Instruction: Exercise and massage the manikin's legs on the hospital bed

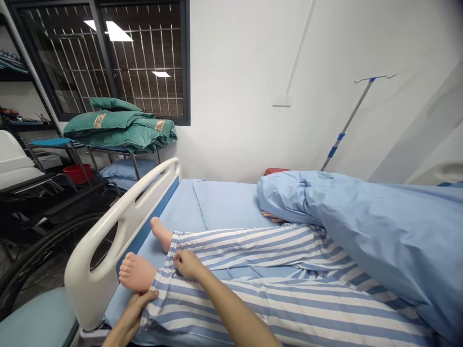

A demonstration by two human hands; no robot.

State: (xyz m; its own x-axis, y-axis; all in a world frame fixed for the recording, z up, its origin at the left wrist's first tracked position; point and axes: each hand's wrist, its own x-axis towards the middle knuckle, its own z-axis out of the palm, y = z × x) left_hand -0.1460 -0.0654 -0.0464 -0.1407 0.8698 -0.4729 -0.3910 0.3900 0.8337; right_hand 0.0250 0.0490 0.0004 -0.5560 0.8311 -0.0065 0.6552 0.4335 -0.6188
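Observation:
A figure lies on a hospital bed in blue-and-white striped pyjama trousers (260, 301), with bare feet toward me. My right hand (188, 264) pinches the upper edge of the nearer trouser cuff, just above the nearer foot (137, 272). Lower down, my left hand (135, 311) grips the same cuff beside that heel. The farther foot (161, 233) rests on the blue sheet (224, 205), its cuff beside my right hand. A light blue blanket (361, 226) covers the figure's upper body, and fingers (271, 217) show beneath its edge.
A white bed footboard (108, 236) stands immediately left of the feet, beyond it a black wheelchair (47, 241). Folded green cloths (119, 127) lie on a metal rack, with a red basin (77, 173) nearby. An IV pole (347, 125) stands behind the bed against the wall.

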